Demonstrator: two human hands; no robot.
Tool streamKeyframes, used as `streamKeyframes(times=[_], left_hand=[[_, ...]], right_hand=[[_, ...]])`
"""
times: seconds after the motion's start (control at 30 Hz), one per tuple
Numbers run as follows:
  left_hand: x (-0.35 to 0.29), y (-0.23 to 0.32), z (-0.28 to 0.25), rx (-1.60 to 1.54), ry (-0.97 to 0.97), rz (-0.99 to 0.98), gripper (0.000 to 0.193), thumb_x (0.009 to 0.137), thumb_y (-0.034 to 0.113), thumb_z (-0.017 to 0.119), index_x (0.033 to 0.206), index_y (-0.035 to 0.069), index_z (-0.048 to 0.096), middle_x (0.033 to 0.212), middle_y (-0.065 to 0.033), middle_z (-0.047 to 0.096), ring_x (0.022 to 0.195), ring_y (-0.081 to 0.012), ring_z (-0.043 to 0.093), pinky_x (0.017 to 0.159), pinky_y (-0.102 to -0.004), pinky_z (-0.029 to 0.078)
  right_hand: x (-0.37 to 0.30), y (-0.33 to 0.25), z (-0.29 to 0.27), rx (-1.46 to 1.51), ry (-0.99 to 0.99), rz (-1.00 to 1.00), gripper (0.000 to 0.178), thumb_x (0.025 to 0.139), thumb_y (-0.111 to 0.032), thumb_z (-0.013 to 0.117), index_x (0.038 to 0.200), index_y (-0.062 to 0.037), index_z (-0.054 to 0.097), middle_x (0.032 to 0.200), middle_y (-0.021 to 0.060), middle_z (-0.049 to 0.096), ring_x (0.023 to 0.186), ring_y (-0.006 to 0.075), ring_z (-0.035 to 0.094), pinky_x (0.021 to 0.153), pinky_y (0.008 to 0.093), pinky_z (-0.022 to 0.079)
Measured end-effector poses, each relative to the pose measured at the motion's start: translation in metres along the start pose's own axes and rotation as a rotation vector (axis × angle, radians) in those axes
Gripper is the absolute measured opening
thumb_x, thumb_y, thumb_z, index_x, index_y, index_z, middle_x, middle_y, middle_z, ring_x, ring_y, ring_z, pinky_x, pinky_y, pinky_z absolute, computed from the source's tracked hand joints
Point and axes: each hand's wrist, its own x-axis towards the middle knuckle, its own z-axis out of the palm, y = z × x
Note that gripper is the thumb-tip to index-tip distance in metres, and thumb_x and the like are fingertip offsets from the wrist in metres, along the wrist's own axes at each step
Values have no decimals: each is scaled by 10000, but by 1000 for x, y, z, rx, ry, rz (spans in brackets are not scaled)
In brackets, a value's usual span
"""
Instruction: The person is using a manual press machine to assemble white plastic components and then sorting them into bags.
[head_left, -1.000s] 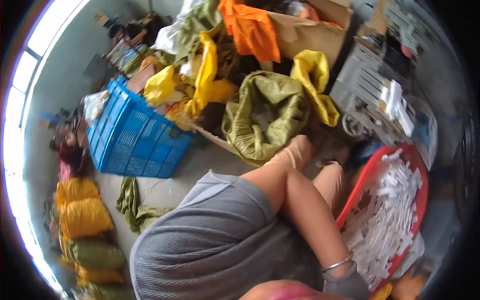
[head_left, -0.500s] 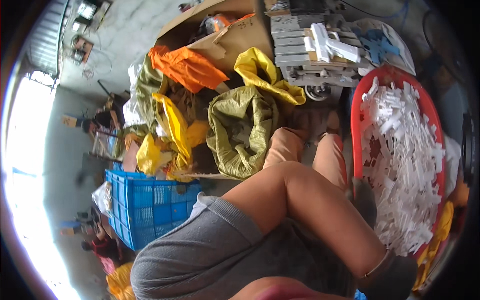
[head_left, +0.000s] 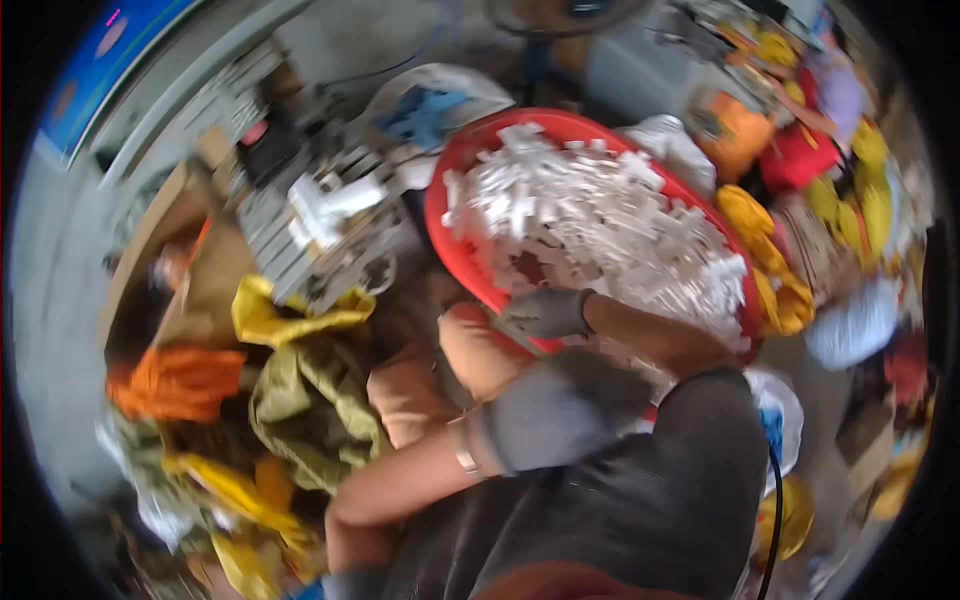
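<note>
Grey-gloved, the right hand (head_left: 545,313) is at the near rim of the red tub (head_left: 452,248), the left hand (head_left: 565,410) blurred at six o'clock from it; I can't tell how open either's fingers are, or whether they hold anything. White pieces (head_left: 600,220) heap the tub towards one, a slatted machine (head_left: 270,240) stands at ten, a green sack (head_left: 300,425) at eight.

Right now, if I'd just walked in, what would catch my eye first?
Probably the red tub at upper centre, heaped with small white pieces. At its near edge is the gloved right hand, with the blurred, gloved left hand just below it in view. Bright orange cloth stands out at far left.
</note>
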Motion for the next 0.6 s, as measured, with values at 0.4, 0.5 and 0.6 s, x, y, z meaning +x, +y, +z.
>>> streamKeyframes(times=[0.4, 0.5, 0.6], left_hand=[[-181, -46, 84, -159, 221, -998, 202, 850, 170, 585, 1006, 52, 635, 916, -144, 655, 827, -307, 632, 701, -371, 506], [-191, -42, 85, -190, 149, -1123, 212, 835, 148, 586, 1013, 42, 630, 921, -144, 654, 829, -303, 633, 699, -366, 505], [-197, -42, 84, -146, 143, -1079, 221, 825, 132, 584, 1014, 24, 622, 910, -146, 648, 790, -306, 627, 681, -376, 499]], right_hand=[[33, 180, -4, -262, 489, 605, 406, 839, -223, 517, 1232, -127, 482, 1196, 194, 498, 1028, 357, 531, 867, 444, 446], [83, 222, -17, -324, 909, 878, 610, 778, -264, 612, 1342, -251, 380, 1340, 126, 387, 1072, 393, 498, 864, 454, 453], [97, 234, -22, -167, 856, 961, 696, 767, -285, 637, 1379, -342, 310, 1329, 96, 370, 1056, 347, 530, 860, 444, 465]])
